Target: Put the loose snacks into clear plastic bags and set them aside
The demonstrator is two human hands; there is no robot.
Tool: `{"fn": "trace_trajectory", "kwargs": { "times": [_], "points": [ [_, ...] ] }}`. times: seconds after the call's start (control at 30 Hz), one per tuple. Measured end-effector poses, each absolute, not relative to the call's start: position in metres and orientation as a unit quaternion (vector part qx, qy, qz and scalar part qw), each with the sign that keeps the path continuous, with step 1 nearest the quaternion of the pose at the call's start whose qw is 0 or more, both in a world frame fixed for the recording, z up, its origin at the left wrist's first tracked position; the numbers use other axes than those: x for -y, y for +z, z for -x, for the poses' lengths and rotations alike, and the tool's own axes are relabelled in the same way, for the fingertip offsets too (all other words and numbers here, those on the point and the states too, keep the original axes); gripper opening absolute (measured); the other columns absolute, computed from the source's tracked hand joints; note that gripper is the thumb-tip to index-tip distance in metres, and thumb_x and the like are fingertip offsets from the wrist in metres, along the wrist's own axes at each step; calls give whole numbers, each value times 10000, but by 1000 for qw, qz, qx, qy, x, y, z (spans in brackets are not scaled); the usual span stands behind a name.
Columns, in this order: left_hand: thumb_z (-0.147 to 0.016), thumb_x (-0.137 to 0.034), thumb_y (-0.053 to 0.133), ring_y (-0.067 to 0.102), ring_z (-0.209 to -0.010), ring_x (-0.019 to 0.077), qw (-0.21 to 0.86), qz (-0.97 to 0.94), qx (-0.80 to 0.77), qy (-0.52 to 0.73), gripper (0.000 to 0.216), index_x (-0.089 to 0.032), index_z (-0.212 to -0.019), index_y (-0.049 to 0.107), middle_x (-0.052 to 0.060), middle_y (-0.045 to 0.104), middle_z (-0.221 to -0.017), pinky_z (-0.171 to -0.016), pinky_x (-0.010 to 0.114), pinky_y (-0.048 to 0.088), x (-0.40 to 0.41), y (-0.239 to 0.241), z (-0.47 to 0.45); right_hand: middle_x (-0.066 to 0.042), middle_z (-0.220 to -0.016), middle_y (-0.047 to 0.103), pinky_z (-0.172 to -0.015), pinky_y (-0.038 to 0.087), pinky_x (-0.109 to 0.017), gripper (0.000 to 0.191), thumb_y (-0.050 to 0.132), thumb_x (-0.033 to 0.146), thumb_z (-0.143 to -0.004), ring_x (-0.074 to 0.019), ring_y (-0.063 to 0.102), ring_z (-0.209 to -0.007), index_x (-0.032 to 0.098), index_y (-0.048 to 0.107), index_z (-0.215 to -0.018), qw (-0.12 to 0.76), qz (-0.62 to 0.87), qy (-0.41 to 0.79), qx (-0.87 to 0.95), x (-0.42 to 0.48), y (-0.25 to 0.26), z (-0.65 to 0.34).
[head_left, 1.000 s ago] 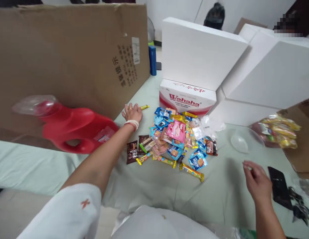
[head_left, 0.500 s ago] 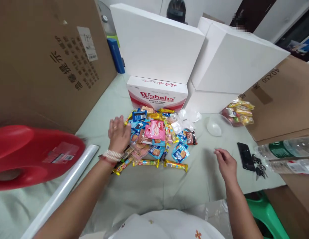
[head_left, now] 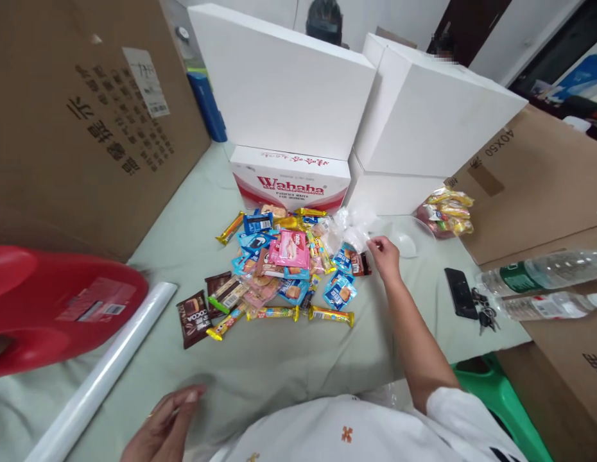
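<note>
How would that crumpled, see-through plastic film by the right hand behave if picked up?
The crumpled, see-through plastic film would probably flop, as it lies in loose folds. Its thin look suggests it is light for its size. Lying against the heap of colourful snack packets, it might nudge some.

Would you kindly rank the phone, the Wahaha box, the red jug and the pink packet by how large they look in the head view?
1. Red jug, even cut off by the picture's edge
2. Wahaha box
3. Phone and pink packet: too alike to rank
</note>
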State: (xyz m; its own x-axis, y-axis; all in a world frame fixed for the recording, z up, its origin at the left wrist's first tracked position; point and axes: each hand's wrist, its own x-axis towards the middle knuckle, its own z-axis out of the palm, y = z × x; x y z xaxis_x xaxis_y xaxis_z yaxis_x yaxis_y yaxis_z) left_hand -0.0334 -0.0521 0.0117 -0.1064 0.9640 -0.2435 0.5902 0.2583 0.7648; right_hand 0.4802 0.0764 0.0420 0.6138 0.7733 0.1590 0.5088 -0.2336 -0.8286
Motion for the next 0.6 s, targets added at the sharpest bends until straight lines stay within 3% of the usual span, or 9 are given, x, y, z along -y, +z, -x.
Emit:
{"fn": "trace_trajectory", "kwargs": {
  "times": [0.1,0.17,0.33,0.43,0.5,0.6],
  "points": [
    [-889,-633,590,705,-1006,243,430,-598,-618,275,423,-245,-970,738,44,763,-1066,-922,330,569,38,37,-8,62,-632,478,-452,292,-208,344,773,512,-779,-82,339,-498,208,625,-839,611,658,338,283,-31,43,-448],
    [-916,-575,577,687,-926,220,459,-629,-550,303,379,-227,-921,730,55,742,-979,-863,311,564,22,52,-44,82,-620,422,-414,222,-171,388,876,465,-700,-49,269,-480,200,618,-816,648,573,456,210,1,42,-422],
    [-963,-437,545,643,-876,182,535,-673,-389,331,283,-206,-960,709,64,687,-976,-764,284,524,-4,64,-130,77,-611,416,-423,267,-125,348,928,368,-691,-34,283,-506,179,676,-838,651,514,541,140,57,45,-372],
    [-884,-408,669,585,-764,157,540,-684,-358,337,298,-186,-1081,693,57,647,-980,-679,279,477,-8,59,-169,77,-606,420,-423,293,-124,331,921,355,-709,-32,285,-501,173,704,-880,635,509,565,140,70,53,-360],
    [-844,-351,711,563,-731,149,549,-692,-344,319,254,-175,-1025,701,39,642,-915,-686,281,453,-8,53,-186,70,-630,450,-416,298,-122,326,916,340,-716,-24,278,-493,168,708,-899,619,504,584,147,72,59,-356],
    [-884,-300,632,553,-719,147,572,-690,-330,296,149,-174,-830,689,15,629,-782,-708,283,423,-6,45,-193,68,-651,469,-387,259,-114,319,909,322,-713,-15,249,-474,169,672,-862,598,491,618,139,69,61,-354]
  ]
}}
